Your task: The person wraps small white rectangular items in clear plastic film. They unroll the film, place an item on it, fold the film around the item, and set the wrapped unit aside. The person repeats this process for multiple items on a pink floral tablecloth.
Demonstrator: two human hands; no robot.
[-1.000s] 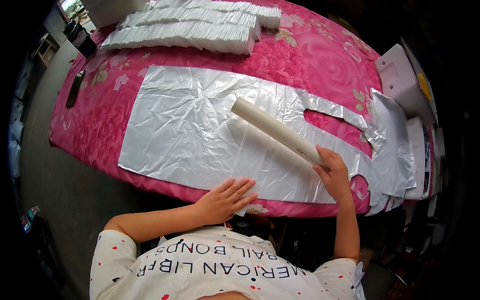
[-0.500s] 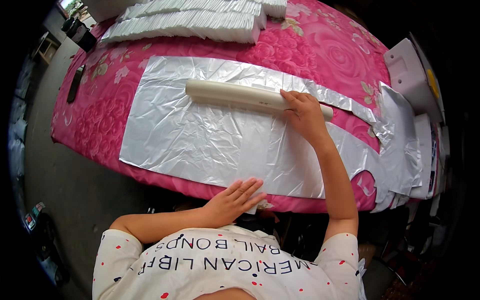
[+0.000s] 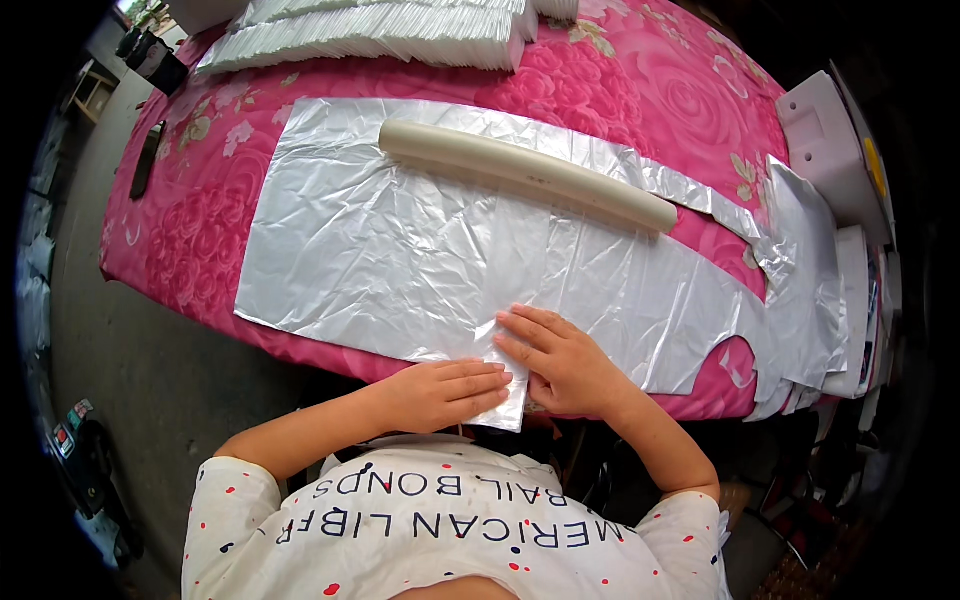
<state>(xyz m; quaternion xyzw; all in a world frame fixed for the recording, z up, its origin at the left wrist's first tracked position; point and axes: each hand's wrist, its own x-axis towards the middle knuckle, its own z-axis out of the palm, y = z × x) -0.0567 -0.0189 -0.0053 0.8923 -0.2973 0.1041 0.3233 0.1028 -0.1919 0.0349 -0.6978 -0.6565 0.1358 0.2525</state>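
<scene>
Silver bag [image 3: 350, 250] flat on pink-clothed tabletop [image 3: 200, 245]. Left hand [image 3: 440, 395] lies flat on its near edge; right hand [image 3: 560, 365] just beside, can't tell if pinching. Beige tube [image 3: 520, 172] across bag's far half. White stacks [image 3: 400, 42] beyond.

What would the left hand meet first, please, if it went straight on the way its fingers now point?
The left hand would probably meet the right hand first, just to its right at the near edge of the silver sheet; exact depth is hard to judge.
</scene>
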